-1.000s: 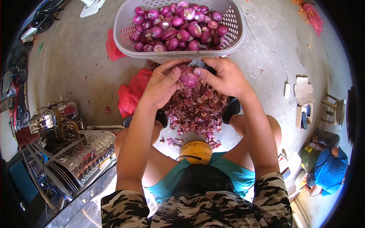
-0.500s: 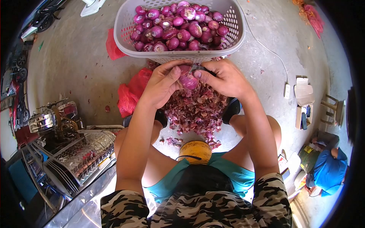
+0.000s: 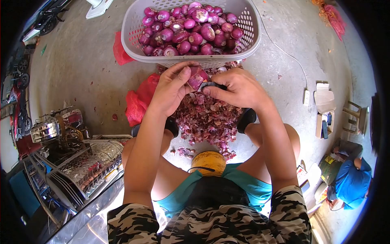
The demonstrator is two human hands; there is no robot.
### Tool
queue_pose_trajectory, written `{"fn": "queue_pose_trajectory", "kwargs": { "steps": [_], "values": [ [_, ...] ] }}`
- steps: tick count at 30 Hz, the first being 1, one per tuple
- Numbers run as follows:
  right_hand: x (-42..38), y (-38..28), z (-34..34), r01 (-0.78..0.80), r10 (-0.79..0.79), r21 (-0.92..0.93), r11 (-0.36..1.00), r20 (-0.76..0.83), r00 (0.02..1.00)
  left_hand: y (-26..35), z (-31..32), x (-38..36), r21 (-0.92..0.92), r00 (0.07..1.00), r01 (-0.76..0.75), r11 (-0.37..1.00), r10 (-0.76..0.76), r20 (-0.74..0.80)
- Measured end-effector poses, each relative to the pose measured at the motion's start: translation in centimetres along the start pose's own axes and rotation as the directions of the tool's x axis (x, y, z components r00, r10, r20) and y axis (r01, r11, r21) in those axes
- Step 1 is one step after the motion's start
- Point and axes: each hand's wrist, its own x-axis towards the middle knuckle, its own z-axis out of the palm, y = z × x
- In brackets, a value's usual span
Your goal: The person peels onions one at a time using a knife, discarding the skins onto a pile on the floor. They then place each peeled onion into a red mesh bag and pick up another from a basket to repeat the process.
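Observation:
My left hand (image 3: 172,87) grips a small red onion (image 3: 198,77) between thumb and fingers, just below the basket's near rim. My right hand (image 3: 237,87) is closed on a small dark-handled knife (image 3: 211,85) whose blade end meets the onion. Under both hands lies a heap of purple onion skins (image 3: 209,120) on the concrete floor. Right above stands a grey plastic basket (image 3: 252,28) filled with several peeled red onions (image 3: 191,30).
Red mesh bags (image 3: 140,99) lie left of the skins. A yellow round stool (image 3: 208,162) sits between my knees. A metal machine (image 3: 77,158) stands at lower left. A cable and power strip (image 3: 306,96) lie at right, where a person in blue (image 3: 352,181) crouches.
Both hands have shifted slightly left and up. The onion has turned in my left fingers and the knife now shows between my right fingers against it.

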Motion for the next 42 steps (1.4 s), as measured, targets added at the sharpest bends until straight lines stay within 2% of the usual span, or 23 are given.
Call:
{"fn": "queue_pose_trajectory", "kwargs": {
  "steps": [9,12,15,17,19,23,26,32,35,37,42],
  "values": [
    [-0.2,0.1,0.2,0.023,-0.023,-0.016,1.0,0.026,0.999,-0.4,0.3,0.2,-0.036,0.992,-0.037,0.999,0.033,-0.123],
    [-0.2,-0.3,-0.1,0.009,-0.007,-0.036,0.999,0.06,0.998,-0.3,-0.5,0.5,-0.1,0.996,-0.048,0.994,0.04,-0.076],
    [-0.2,-0.9,-0.3,-0.02,0.028,-0.058,0.998,0.129,0.991,0.0,-0.2,0.7,-0.284,0.98,-0.094,0.954,0.039,-0.195],
    [-0.2,-1.0,0.0,-0.018,0.03,-0.081,0.997,0.154,0.988,0.3,-0.5,0.8,-0.309,0.975,-0.108,0.945,0.041,-0.217],
    [-0.3,-0.1,0.4,-0.038,0.049,-0.086,0.996,0.126,0.991,0.6,-0.7,0.7,-0.334,0.983,-0.105,0.937,0.047,-0.178],
    [-0.3,0.1,0.0,-0.119,0.131,-0.133,0.984,0.088,0.987,0.1,-0.4,0.9,-0.311,0.978,-0.128,0.942,0.068,-0.198],
    [-0.5,0.2,0.0,-0.117,0.129,-0.146,0.982,0.079,0.988,-0.1,-0.7,1.1,-0.307,0.978,-0.12,0.944,0.059,-0.2],
    [-0.1,0.4,0.5,-0.167,0.169,0.047,0.985,-0.03,0.985,0.4,-0.1,0.8,-0.397,0.99,-0.059,0.916,0.003,-0.139],
    [-0.1,0.3,0.4,-0.167,0.168,0.024,0.986,-0.048,0.985,0.4,0.1,0.7,-0.454,0.996,-0.032,0.89,-0.009,-0.088],
    [0.0,-0.3,0.4,-0.227,0.231,0.073,0.971,-0.055,0.971,0.1,-0.1,0.7,-0.456,0.997,-0.041,0.889,0.007,-0.077],
    [0.3,-1.2,1.1,-0.264,0.266,0.027,0.964,-0.082,0.961,-0.3,0.3,0.8,-0.317,0.986,-0.128,0.94,0.085,-0.144]
  ]
}}
